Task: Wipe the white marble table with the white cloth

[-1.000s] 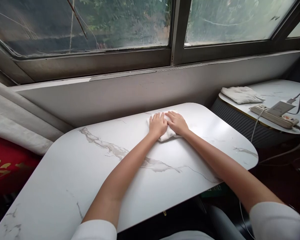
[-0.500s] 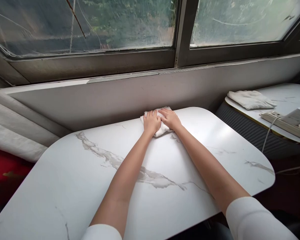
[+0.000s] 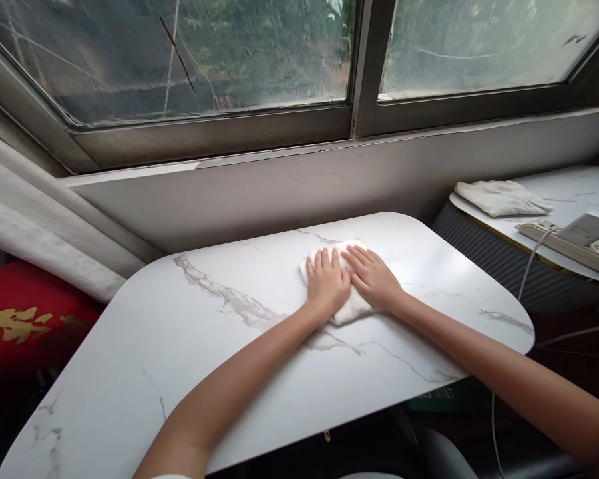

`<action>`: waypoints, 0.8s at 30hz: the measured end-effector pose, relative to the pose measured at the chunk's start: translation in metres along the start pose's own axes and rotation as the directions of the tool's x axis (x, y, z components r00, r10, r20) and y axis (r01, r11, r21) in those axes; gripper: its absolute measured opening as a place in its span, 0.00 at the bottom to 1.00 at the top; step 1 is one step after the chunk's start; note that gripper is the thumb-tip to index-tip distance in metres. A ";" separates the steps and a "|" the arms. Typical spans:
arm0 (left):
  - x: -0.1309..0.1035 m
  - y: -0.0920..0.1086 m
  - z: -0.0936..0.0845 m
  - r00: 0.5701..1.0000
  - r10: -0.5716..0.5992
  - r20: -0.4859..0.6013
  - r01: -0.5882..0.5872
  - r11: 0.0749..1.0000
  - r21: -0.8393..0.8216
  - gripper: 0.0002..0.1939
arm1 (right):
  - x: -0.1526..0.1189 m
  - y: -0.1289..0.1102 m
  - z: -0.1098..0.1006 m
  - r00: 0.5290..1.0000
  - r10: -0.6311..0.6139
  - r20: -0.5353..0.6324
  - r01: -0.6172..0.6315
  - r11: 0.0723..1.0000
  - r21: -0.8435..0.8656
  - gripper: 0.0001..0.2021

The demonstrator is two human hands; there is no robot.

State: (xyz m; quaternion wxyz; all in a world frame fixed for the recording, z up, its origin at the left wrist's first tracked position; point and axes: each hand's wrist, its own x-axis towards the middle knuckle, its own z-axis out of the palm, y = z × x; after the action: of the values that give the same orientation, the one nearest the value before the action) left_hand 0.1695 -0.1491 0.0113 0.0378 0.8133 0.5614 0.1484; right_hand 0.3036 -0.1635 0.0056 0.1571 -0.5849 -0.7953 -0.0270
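Observation:
A folded white cloth (image 3: pixel 352 309) lies on the white marble-patterned table (image 3: pixel 239 392), near the middle of its top. My left hand (image 3: pixel 328 283) lies flat on the cloth's left part, its fingers stretched out and pointing to the window side. Beside it, my right hand (image 3: pixel 375 278) presses flat on the cloth's right part, fingers extended towards the upper left. The two hands touch or nearly touch at the thumbs. Much of the cloth is hidden beneath them.
A low wall (image 3: pixel 259 199) and window frame (image 3: pixel 219 136) run behind the table. At right, a second table (image 3: pixel 574 179) bears another white cloth (image 3: pixel 502 197) and a power strip (image 3: pixel 569 246) with a cable. A curtain (image 3: pixel 44 219) and red fabric (image 3: pixel 34 319) are at left.
Both hands have slid the cloth from the table's far edge by the wall towards me and slightly right. The view has shifted a little to the left.

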 end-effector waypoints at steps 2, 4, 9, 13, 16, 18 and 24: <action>-0.029 0.015 -0.004 0.998 0.042 0.046 -0.041 0.999 -0.025 0.27 | -0.035 -0.004 -0.010 1.000 -0.024 0.006 0.024 1.000 -0.017 0.25; -0.055 0.029 -0.006 0.990 0.103 0.092 -0.098 0.994 -0.057 0.28 | -0.069 -0.008 -0.020 0.999 -0.045 0.001 0.045 0.998 -0.032 0.25; -0.095 0.052 -0.008 0.951 0.287 0.112 -0.275 0.955 -0.106 0.30 | -0.127 -0.013 -0.039 0.997 -0.062 -0.051 0.058 0.996 -0.063 0.30; -0.093 0.056 -0.006 0.939 0.323 0.121 -0.311 0.944 -0.106 0.30 | -0.133 -0.007 -0.039 0.999 -0.034 -0.039 0.032 0.997 -0.068 0.31; -0.072 0.054 -0.002 0.946 0.297 0.127 -0.284 0.953 -0.109 0.29 | -0.112 0.006 -0.030 1.000 0.017 0.012 -0.016 0.996 -0.082 0.29; -0.049 0.052 0.001 0.958 0.255 0.130 -0.242 0.965 -0.105 0.29 | -0.086 0.020 -0.023 0.996 0.060 0.068 -0.054 0.995 -0.086 0.28; 0.045 0.043 0.019 0.992 0.090 0.094 -0.085 0.995 -0.052 0.28 | 0.018 0.075 -0.005 0.991 0.040 0.128 -0.036 0.999 -0.039 0.27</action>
State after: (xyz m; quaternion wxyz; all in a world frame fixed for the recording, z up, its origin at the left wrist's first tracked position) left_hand 0.2280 -0.1212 0.0115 0.0776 0.8422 0.5189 0.1242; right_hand 0.3701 -0.1246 0.0054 0.0955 -0.6032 -0.7919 -0.0007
